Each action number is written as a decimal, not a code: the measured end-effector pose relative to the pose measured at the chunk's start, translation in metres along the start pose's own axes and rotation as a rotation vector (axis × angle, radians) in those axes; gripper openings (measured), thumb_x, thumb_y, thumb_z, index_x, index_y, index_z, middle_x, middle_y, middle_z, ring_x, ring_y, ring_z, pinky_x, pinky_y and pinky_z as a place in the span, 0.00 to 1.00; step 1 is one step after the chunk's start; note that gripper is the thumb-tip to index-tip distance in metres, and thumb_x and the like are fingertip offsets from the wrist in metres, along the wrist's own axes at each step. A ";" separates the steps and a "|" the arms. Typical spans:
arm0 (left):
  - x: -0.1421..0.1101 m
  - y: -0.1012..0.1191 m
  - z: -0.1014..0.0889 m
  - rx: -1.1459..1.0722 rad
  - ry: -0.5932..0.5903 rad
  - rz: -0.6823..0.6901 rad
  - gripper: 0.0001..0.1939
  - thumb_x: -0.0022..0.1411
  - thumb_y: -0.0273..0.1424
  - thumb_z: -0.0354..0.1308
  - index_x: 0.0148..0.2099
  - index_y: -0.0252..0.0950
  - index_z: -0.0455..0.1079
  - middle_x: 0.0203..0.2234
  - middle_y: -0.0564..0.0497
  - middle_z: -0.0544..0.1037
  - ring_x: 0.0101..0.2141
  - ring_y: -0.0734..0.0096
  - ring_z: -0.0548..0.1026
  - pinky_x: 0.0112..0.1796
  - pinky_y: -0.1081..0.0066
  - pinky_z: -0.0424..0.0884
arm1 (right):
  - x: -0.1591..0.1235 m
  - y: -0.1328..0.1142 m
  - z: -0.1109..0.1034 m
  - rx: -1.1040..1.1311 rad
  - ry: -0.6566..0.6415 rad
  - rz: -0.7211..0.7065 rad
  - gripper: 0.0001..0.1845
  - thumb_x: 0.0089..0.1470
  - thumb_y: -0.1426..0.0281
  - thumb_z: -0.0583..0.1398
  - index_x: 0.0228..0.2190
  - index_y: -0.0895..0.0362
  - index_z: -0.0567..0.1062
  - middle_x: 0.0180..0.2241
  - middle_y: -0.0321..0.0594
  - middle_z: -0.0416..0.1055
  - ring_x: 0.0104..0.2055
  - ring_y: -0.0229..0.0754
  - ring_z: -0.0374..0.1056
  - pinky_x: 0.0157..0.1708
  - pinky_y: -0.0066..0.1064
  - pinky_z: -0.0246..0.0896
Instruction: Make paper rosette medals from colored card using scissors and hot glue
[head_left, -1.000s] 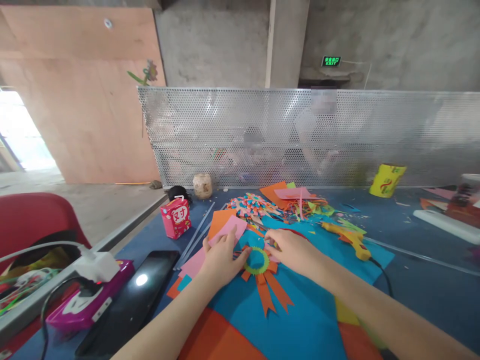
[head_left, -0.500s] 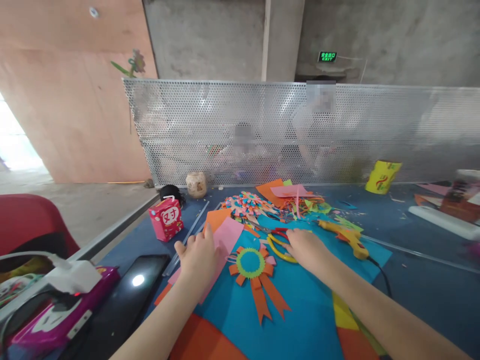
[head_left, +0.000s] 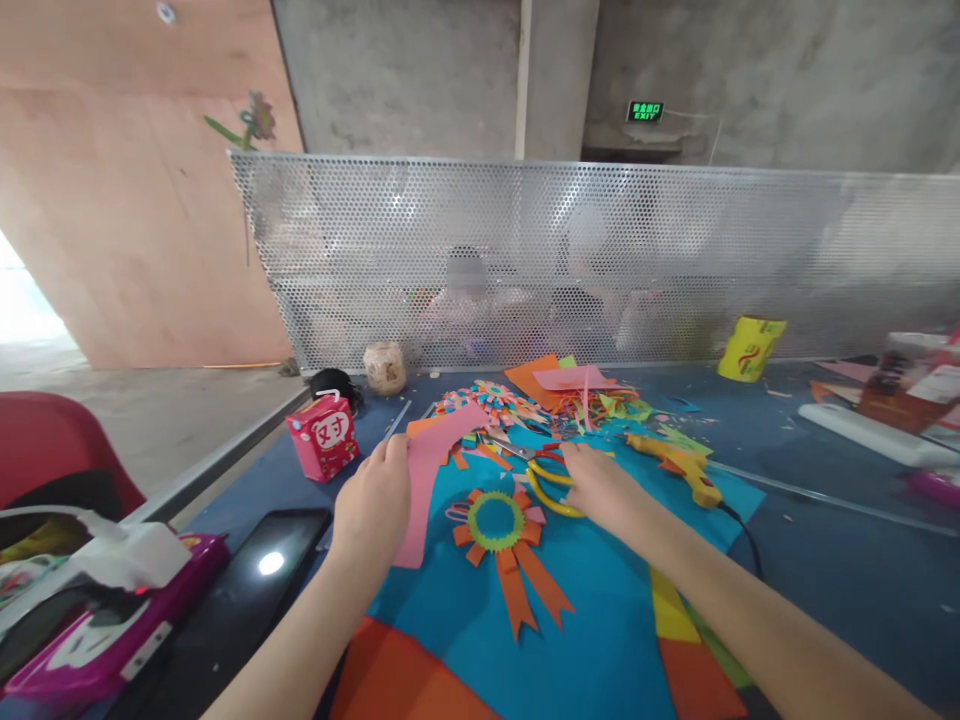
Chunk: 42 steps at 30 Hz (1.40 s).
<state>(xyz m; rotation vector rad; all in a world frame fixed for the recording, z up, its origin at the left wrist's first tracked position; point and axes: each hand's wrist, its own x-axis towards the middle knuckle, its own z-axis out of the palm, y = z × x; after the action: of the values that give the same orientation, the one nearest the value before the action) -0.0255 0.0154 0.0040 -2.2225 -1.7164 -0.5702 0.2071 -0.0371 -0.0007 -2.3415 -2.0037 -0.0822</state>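
My left hand (head_left: 373, 500) grips the near edge of a pink paper sheet (head_left: 433, 462) and holds it lifted off the table. My right hand (head_left: 600, 482) rests on the yellow and red handles of a pair of scissors (head_left: 541, 472), fingers curled over them. Between the hands lies a paper rosette (head_left: 499, 535) with a blue centre, green fringe and orange ribbons, on a blue sheet (head_left: 592, 610). Orange paper (head_left: 431, 425) shows behind the pink sheet.
A yellow glue gun (head_left: 675, 462) lies right of the scissors. Coloured paper scraps (head_left: 540, 398) pile up behind. A red carton (head_left: 324, 436), a black phone (head_left: 259, 570) and a purple case (head_left: 112, 620) lie at left. A perforated metal screen (head_left: 600, 260) closes the back; people sit behind it.
My left hand left the rosette, took the pink sheet and lifted it. My right hand moved from the rosette to the scissors' handles.
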 end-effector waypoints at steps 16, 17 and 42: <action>0.014 -0.014 -0.011 -0.791 0.359 -0.280 0.08 0.56 0.33 0.46 0.35 0.37 0.63 0.31 0.49 0.73 0.34 0.67 0.71 0.32 0.73 0.65 | 0.000 0.014 -0.011 0.459 0.202 0.110 0.15 0.46 0.63 0.55 0.35 0.58 0.63 0.33 0.45 0.70 0.33 0.45 0.67 0.26 0.29 0.55; 0.015 -0.015 -0.011 -0.804 0.376 -0.303 0.07 0.55 0.33 0.47 0.35 0.37 0.63 0.30 0.50 0.73 0.32 0.68 0.71 0.31 0.73 0.65 | 0.001 0.014 -0.010 0.553 0.223 0.088 0.14 0.46 0.62 0.55 0.34 0.57 0.62 0.32 0.43 0.69 0.32 0.44 0.67 0.26 0.29 0.56; 0.023 0.012 0.008 -1.501 0.322 -0.527 0.11 0.51 0.38 0.53 0.30 0.37 0.56 0.13 0.60 0.66 0.11 0.79 0.64 0.13 0.78 0.59 | -0.008 0.008 -0.010 0.825 -0.076 -0.125 0.18 0.43 0.54 0.55 0.21 0.55 0.59 0.20 0.30 0.57 0.22 0.35 0.55 0.21 0.25 0.51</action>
<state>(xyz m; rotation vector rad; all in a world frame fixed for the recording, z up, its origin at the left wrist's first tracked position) -0.0079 0.0352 0.0080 -1.9237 -1.8566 -2.8726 0.2140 -0.0469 0.0088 -1.7028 -1.7247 0.6934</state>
